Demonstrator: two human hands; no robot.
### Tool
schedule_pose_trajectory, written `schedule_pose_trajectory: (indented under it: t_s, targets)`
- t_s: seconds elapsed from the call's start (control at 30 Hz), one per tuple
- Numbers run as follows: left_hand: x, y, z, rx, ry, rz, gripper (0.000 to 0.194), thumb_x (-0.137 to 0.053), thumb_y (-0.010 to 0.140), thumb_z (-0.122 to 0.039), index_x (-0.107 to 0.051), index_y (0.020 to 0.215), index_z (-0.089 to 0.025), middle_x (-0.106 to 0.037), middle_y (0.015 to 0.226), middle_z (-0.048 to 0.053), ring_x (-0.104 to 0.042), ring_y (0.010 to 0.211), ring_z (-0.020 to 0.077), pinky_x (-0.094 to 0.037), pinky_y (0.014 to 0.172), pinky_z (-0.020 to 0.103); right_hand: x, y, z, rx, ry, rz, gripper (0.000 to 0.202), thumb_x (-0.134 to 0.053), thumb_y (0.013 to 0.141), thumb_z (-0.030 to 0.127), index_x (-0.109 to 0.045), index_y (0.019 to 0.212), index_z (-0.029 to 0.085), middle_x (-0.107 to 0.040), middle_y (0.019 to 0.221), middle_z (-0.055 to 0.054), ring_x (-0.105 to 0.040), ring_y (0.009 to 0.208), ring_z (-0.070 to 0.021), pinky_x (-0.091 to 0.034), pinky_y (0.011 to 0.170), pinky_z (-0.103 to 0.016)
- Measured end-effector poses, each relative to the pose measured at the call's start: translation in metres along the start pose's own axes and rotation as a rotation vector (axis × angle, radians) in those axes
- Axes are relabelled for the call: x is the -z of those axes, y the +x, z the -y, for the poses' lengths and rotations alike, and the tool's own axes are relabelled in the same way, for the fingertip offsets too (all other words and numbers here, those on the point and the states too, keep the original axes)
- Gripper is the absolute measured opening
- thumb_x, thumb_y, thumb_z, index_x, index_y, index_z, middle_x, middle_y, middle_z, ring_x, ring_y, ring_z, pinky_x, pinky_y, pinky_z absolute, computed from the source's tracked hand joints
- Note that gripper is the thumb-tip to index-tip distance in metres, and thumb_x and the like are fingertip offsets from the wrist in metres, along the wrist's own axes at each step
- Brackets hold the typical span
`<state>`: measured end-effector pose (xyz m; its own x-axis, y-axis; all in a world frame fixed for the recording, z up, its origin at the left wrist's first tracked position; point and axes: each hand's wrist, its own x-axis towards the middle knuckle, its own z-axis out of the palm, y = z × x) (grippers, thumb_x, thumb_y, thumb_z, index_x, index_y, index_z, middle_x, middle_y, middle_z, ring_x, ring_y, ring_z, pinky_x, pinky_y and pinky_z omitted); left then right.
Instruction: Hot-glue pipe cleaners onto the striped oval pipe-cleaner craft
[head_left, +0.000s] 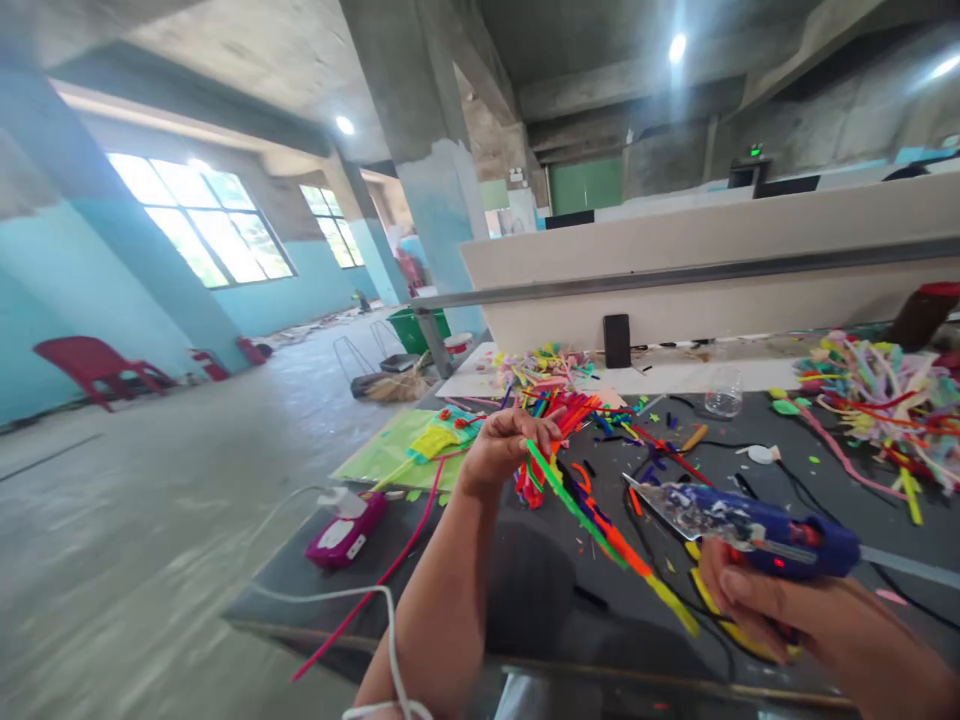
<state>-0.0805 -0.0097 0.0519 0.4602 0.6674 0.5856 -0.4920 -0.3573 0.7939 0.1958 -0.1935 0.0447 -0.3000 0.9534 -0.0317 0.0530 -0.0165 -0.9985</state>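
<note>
Blue-and-grey walls (274, 270), windows (210, 220) and a red chair (105, 365) stand across a bare concrete floor (187, 500) to the left, with a green bin (412, 325) just past the far end of the dark bench (536, 595). Behind the bench runs a pale board (690, 305); a phone (617, 340) leans upright against it.

Over the bench, the left hand (501, 448) is nearly closed, thumb and fingers pinching one end of a fuzzy strip (566, 498), which slants down to the right in green, orange and yellow. The right hand (817, 615) is wrapped around the handle of a blue glue gun (757, 525), a small red light glowing on its side. Its nozzle points left towards the strip; the two look apart.

Beyond the left hand lies a bunch of red stems (576, 412). A heap of pastel stems (889, 385) sits at the far right, and a clear jar (724, 395) stands between. On the left are a green sheet (375, 455) and a magenta socket block (346, 530).
</note>
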Motion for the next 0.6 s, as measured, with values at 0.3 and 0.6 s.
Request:
schedule_pose_trajectory:
  t_s: [0.3,0.6]
  targets:
    - [-0.030,0.002,0.005,0.047,-0.116,0.102,0.051,-0.082,0.057,-0.047,-0.042,0.042,-0.019,-0.043,0.034,-0.004,-0.051,0.048,0.0149,-0.047,0.087,0.048,-0.030,0.034,0.024,-0.090,0.172,0.138,0.042,-0.069,0.067,0.054,-0.057,0.058,0.015,-0.049,0.040,0.005,-0.043,0.032,-0.0052,-0.028,0.038,-0.020]
    - [-0.059,-0.004,0.023,0.117,-0.236,0.100,0.058,-0.081,0.053,-0.049,-0.032,0.039,-0.021,-0.028,0.030,-0.005,-0.038,0.039,0.0123,-0.049,0.085,0.046,-0.043,0.027,0.020,-0.162,0.283,0.165,0.040,-0.071,0.066,0.051,-0.056,0.059,0.015,-0.057,0.047,0.004,-0.049,0.031,-0.0052,-0.028,0.033,-0.016]
